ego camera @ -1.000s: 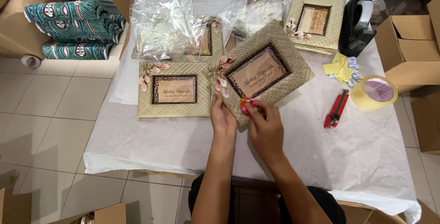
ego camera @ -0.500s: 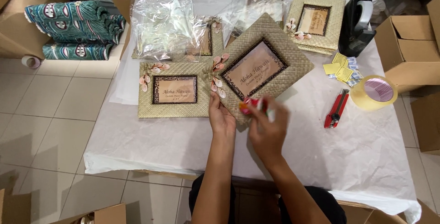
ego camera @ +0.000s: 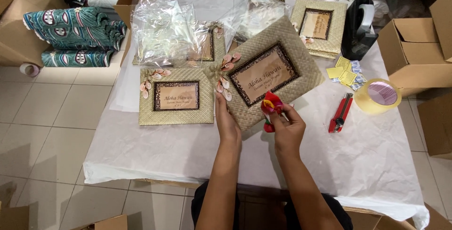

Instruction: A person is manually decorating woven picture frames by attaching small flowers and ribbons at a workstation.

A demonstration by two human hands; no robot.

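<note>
Head view: my left hand (ego camera: 227,117) grips the tilted woven frame (ego camera: 266,72) by its stiff lower edge, right hand (ego camera: 286,127) beside it pinching a small, probably soft red ornament (ego camera: 271,105), both judged light.

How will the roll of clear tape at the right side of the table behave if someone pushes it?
The roll of clear tape lies flat on the white paper cover, so it would probably slide rather than roll. It looks light, being a hollow ring. Set on its edge, it could roll toward the table's right side.
</note>
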